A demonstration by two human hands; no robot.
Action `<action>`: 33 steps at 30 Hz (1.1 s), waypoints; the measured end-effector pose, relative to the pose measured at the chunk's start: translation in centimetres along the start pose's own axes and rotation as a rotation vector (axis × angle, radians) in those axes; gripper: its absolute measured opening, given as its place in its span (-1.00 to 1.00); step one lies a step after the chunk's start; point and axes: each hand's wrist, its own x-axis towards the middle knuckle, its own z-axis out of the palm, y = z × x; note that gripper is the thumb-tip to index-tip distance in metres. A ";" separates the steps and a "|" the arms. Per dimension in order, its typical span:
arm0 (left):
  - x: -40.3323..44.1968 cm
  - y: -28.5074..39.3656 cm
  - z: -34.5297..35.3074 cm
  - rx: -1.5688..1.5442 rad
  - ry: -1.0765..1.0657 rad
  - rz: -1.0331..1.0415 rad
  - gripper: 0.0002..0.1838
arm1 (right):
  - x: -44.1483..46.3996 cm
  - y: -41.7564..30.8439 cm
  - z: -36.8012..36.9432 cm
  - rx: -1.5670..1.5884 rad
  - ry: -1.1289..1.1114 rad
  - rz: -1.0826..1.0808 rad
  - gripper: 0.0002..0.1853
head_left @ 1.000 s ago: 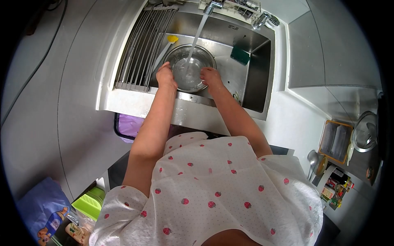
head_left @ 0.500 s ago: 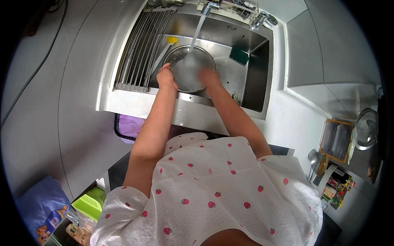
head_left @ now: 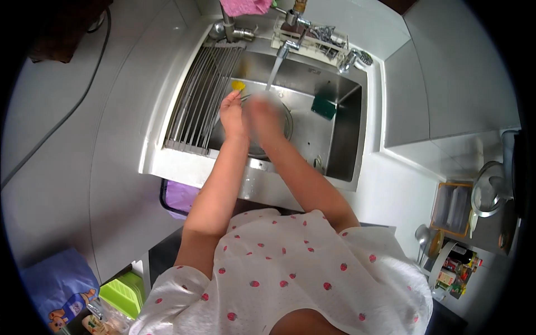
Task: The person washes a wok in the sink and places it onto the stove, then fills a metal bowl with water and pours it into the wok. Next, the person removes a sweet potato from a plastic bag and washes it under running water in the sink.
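Note:
A round metal bowl (head_left: 288,124) sits in the stainless steel sink (head_left: 318,137), largely covered by my hands. At its left rim, my left hand (head_left: 234,117) has its fingers curled on the edge. My right hand (head_left: 264,116) is over the bowl, close beside the left, and its fingers are smeared by motion. Water (head_left: 273,77) runs from the faucet (head_left: 283,51) down toward the bowl. Just beyond my left fingertips shows the yellow head of a dish brush (head_left: 238,85).
A slatted drying rack (head_left: 201,97) covers the sink's left side. Toward the right wall lies a dark green scouring pad (head_left: 323,107). Behind the faucet stands a white rack (head_left: 324,44), with a pink cloth (head_left: 245,6) nearby. Spoons (head_left: 422,234) and a strainer (head_left: 487,190) are at right.
My right hand has moved left across the bowl to beside my left hand. The view has tilted up, so the sink sits lower and the pink cloth shows.

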 end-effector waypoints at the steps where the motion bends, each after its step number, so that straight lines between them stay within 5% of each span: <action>1: 0.0 0.4 0.6 -0.040 -0.071 0.020 -0.76 | 0.0 -2.0 -0.5 -0.312 0.067 -0.197 -0.88; 2: 0.1 0.7 1.2 -0.078 -0.143 0.039 -0.77 | 0.1 -4.0 -0.9 -0.623 0.139 -0.391 -0.88; 4: 0.1 1.7 2.7 -0.133 -0.180 0.044 -0.79 | 0.9 -6.0 -0.9 -0.597 0.167 -0.348 -0.87; 7: 1.1 3.0 4.6 -0.136 -0.239 0.055 -0.78 | 3.2 -6.5 -0.7 0.040 0.401 -0.470 -0.91; 10: 3.2 3.4 6.0 -0.199 -0.318 0.047 -0.78 | 6.1 -7.3 -1.2 0.082 0.207 -0.244 -0.94; 16: 9.1 2.7 7.8 -0.265 -0.371 -0.002 -0.76 | 11.5 -7.0 -0.6 -0.357 0.237 -0.127 -0.82; 18: 11.2 2.0 7.8 -0.029 -0.561 0.222 -0.73 | 12.6 -7.2 0.0 0.333 0.271 0.076 -0.66; 19: 12.4 1.6 8.0 -0.030 -0.559 0.220 -0.73 | 13.3 -7.4 0.2 0.331 0.270 0.078 -0.66; 21: 14.6 1.5 8.9 0.859 -0.494 0.732 -0.69 | 15.0 -7.4 0.6 0.446 0.331 0.015 -0.76; 25: 15.5 3.3 11.2 0.927 -0.621 0.542 -0.64 | 19.2 -5.2 1.8 0.426 0.389 -0.052 -0.77; 27: 15.0 3.9 12.2 1.417 -0.507 0.716 -0.59 | 20.4 -4.7 1.6 0.293 0.463 -0.063 -0.72; 28: 16.7 2.6 11.7 1.417 -0.505 0.712 -0.59 | 20.8 -4.6 1.5 0.292 0.460 -0.060 -0.72; 31: 18.9 1.5 11.3 0.584 -0.684 0.594 -0.59 | 21.6 -4.4 1.4 0.285 0.357 0.004 -0.62; 33: 17.8 3.6 12.2 -0.035 -0.380 -0.237 -0.66 | 22.0 -4.2 1.7 0.282 0.289 0.046 -0.54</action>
